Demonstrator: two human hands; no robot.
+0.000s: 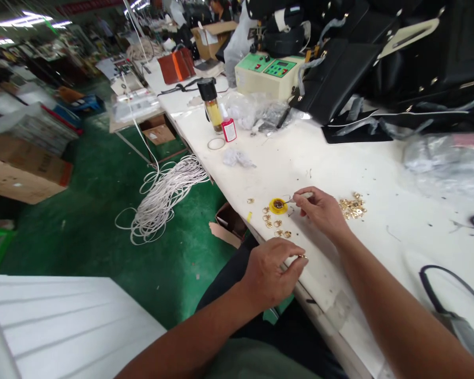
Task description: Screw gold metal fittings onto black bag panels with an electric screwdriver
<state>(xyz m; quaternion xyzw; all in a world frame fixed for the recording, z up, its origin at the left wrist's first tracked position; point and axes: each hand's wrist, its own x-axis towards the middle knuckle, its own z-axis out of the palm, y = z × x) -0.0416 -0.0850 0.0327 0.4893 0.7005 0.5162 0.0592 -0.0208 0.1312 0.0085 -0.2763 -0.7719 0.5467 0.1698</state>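
At the table's near edge my left hand pinches a small gold metal fitting between thumb and fingers. My right hand is closed on a thin pointed tool with a pale handle. The tool's tip reaches into a small round yellow dish with something dark in it. Several gold ring fittings lie in front of the dish. Beyond my right hand is a pile of gold hardware pieces.
Farther back on the white table stand a red-and-white glue bottle, a black-capped jar and a cream machine with green panels. Black leather bags are heaped behind. White cord lies coiled on the green floor.
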